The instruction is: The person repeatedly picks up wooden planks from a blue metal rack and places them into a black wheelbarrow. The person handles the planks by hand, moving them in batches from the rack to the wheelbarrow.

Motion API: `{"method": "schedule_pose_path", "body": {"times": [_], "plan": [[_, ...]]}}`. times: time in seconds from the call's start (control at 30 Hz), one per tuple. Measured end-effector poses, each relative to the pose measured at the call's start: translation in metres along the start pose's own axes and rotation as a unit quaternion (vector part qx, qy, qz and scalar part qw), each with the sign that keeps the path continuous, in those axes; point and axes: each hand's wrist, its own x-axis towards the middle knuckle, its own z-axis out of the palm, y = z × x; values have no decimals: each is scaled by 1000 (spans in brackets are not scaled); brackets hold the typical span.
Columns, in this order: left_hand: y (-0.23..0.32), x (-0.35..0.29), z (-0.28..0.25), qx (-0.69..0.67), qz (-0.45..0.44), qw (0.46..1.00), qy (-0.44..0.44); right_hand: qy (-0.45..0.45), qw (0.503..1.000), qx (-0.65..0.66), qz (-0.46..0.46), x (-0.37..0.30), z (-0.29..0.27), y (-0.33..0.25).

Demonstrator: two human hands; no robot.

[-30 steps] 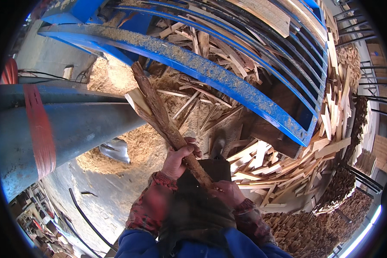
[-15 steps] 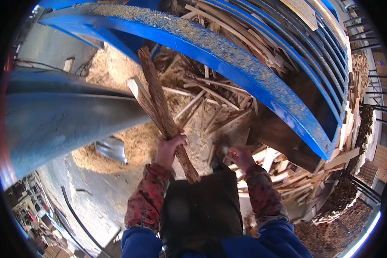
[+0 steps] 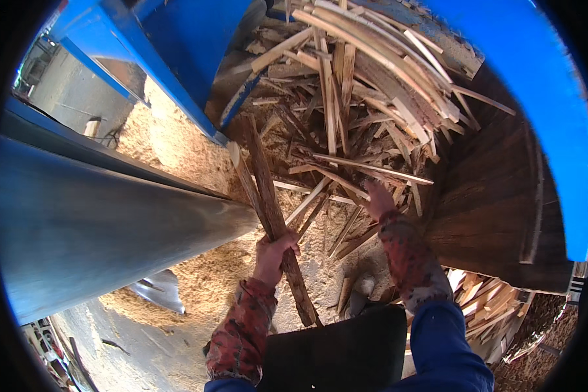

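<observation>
My left hand (image 3: 273,256) is closed around rough, bark-covered wood slabs (image 3: 268,189), at least two of them together. They slant up and away to the left, and their lower ends reach toward my body. My right hand (image 3: 379,201) is stretched forward over loose wood strips, its fingers extended beside the near end of a thin reddish strip (image 3: 343,181). A pale strip (image 3: 372,168) lies across the pile just beyond those fingers. Whether the fingertips touch wood is hard to make out.
A heap of offcuts (image 3: 385,78) rises ahead, between blue metal frames (image 3: 496,39). A large blue-grey metal part (image 3: 111,228) juts in from the left over sawdust (image 3: 222,287). Brown panelling (image 3: 503,202) stands at right, with more split wood (image 3: 483,304) below it.
My right hand has moved forward from near my body to the loose strips. My left hand still grips the slabs. The view has shifted closer to the pile.
</observation>
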Motion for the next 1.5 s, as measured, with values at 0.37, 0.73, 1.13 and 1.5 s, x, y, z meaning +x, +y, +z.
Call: {"method": "schedule_pose_path", "body": {"times": [0.37,0.73,1.13,1.5], "plan": [[-53,94,-43,-1,68,997,38,65,983,-169,-32,103,68,21],[-194,78,-34,-62,54,993,81,32,982,-172,-67,106,79,38],[-183,90,-46,-20,89,989,114,73,986,-144,-34,84,104,23],[-175,86,-52,35,111,990,81,68,987,104,-103,44,19,-25]]}}
